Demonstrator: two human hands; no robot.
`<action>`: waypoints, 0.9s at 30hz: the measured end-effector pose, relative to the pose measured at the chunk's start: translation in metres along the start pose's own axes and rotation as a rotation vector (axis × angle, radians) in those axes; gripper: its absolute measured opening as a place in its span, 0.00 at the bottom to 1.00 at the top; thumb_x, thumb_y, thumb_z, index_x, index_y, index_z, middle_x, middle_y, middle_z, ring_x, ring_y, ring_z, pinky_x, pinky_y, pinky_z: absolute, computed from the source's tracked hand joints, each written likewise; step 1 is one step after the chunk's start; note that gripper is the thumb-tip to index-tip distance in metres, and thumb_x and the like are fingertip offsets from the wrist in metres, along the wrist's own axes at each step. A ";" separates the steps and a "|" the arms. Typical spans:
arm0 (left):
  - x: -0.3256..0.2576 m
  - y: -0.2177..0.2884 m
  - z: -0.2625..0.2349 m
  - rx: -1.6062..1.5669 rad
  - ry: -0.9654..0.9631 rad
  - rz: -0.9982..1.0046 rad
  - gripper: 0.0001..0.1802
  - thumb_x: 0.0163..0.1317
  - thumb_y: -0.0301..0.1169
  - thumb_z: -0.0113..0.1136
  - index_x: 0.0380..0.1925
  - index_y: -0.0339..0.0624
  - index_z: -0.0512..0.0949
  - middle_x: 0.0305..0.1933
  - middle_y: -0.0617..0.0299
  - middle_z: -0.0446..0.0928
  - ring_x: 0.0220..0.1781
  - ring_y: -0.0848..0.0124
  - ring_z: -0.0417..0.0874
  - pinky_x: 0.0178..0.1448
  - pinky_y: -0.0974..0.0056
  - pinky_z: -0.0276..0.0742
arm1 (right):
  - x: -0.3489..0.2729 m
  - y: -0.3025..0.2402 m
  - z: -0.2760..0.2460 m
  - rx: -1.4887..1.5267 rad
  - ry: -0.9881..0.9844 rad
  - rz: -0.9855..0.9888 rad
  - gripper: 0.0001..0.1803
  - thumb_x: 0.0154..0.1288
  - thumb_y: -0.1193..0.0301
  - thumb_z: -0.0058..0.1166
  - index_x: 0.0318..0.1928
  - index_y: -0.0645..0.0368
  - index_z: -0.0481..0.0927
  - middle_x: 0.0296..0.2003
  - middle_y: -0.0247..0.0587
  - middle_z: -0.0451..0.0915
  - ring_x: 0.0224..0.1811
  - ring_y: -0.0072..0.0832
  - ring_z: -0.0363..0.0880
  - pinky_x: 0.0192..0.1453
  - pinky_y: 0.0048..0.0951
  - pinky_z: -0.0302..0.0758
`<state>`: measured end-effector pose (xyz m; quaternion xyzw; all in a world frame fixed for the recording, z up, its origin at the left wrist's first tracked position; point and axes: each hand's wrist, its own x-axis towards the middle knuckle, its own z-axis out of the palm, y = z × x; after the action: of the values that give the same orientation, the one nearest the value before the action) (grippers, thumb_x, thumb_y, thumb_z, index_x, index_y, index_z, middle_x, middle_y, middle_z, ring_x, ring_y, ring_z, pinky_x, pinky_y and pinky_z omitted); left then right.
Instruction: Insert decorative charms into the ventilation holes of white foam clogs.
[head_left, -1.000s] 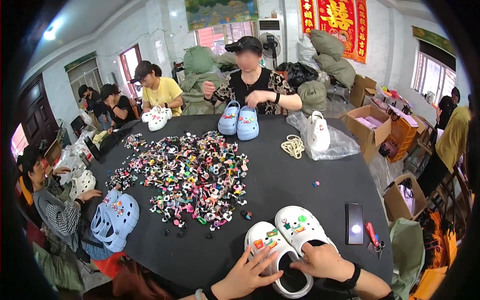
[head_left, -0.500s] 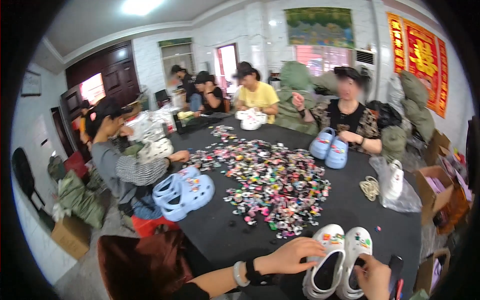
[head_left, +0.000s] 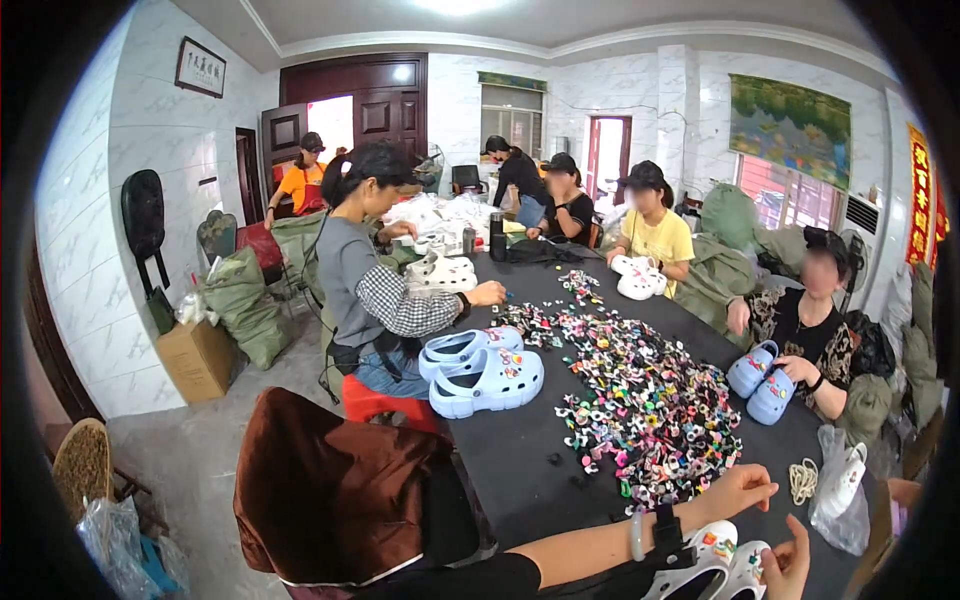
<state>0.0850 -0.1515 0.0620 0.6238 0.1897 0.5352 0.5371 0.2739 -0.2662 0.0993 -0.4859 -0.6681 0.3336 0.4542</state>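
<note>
In front of me at the lower right stands a pair of white clogs, a left clog (head_left: pixel 690 575) and a right clog (head_left: pixel 745 570), with colourful charms on their toes. My left hand (head_left: pixel 738 491) hovers beyond the toes, near the edge of a large heap of small charms (head_left: pixel 650 400). Its fingers are loosely bent and apart, with nothing visible in them. My right hand (head_left: pixel 790 562) is beside the right clog, index finger raised and fingers apart. Whether it touches the clog I cannot tell. The clogs' heels are cut off by the lower edge.
The black table (head_left: pixel 520 470) carries light-blue clogs (head_left: pixel 490 380) at left, a coil of cord (head_left: pixel 803 481) and a white clog in a plastic bag (head_left: pixel 842 495) at right. A brown-covered chair (head_left: pixel 320 490) stands at my left. Across the table a co-worker handles blue clogs (head_left: pixel 768 385); several others work around it.
The view has swung left, so the clogs sit lower in it. My left hand has moved off the left clog toward the heap. My right hand has lifted with its index finger raised.
</note>
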 end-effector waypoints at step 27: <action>0.016 -0.075 0.011 -0.463 0.007 -0.555 0.16 0.68 0.29 0.57 0.51 0.31 0.78 0.46 0.48 0.82 0.44 0.68 0.83 0.51 0.65 0.78 | 0.040 0.071 -0.010 0.626 -0.111 0.341 0.29 0.71 0.73 0.49 0.70 0.64 0.60 0.28 0.31 0.75 0.26 0.13 0.68 0.27 0.15 0.63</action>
<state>0.1257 -0.1173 0.0059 0.4086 0.2275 0.3998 0.7883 0.3029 -0.2065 0.0514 -0.4087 -0.4666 0.6188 0.4820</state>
